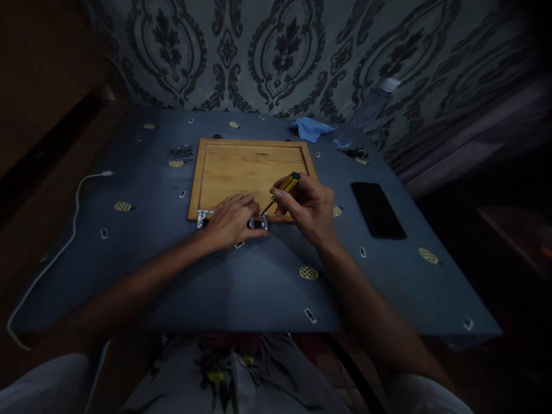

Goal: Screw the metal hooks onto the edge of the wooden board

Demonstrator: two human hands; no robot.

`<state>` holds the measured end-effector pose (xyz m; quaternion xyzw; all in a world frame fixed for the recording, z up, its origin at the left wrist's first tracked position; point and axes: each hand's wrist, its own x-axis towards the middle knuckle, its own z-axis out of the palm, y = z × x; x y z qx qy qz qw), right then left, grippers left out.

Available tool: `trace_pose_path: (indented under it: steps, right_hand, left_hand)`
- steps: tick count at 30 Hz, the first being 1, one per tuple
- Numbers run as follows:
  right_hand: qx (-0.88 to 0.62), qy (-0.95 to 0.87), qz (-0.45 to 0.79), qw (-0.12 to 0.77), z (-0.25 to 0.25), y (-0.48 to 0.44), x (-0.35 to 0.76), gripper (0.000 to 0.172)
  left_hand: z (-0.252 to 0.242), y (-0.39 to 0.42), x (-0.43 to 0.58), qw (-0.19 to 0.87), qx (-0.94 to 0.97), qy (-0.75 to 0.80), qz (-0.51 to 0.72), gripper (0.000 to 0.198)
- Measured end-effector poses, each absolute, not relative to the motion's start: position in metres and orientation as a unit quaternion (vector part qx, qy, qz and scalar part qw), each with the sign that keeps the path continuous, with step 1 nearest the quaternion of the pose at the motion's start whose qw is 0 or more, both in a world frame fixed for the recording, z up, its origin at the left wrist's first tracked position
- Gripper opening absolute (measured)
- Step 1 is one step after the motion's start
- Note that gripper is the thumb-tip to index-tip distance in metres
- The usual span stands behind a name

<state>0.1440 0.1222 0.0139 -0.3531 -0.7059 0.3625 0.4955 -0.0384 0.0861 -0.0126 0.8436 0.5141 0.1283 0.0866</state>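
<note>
A framed wooden panel [254,167] lies flat on the table. Silver metal fittings that look like hinges sit along its near edge: one hinge [200,219] at the left corner, another hinge [263,222] nearer the middle. My left hand [235,221] lies over that edge, its fingers on the wood and its thumb under the middle hinge, gripping it. In my right hand [308,207] is a screwdriver [288,183] with a yellow and black handle, pinched between thumb and fingers. Its shaft slants down to the left, with the tip at the middle hinge; a screw there cannot be made out.
Small metal pieces [181,152] lie left of the panel. Behind it are a blue cloth [313,129], a clear bottle [366,112] and a dark object [357,153]. A black phone [378,210] rests at right, a white cable [76,201] at left. Patterned wall behind.
</note>
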Motion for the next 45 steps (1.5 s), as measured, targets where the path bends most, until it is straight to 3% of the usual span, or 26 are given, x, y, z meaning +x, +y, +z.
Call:
trace_pose_path:
  steps: [19,26,45]
  right_hand:
    - [-0.341,-0.722,0.377,0.469,0.017,0.119,0.147,0.033]
    - [-0.368,-0.658,0.337,0.564,0.026,0.117,0.147,0.039]
    - [-0.414,-0.635,0.33,0.562,-0.007,0.087,0.174,0.021]
  left_hand:
    - [-0.013,0.086,-0.038,0.086,0.843,0.516,0.123,0.041]
    - [-0.014,0.086,-0.039,0.084,0.843,0.515,0.129,0.041]
    - [-0.012,0.086,-0.037,0.087,0.845,0.516,0.11,0.041]
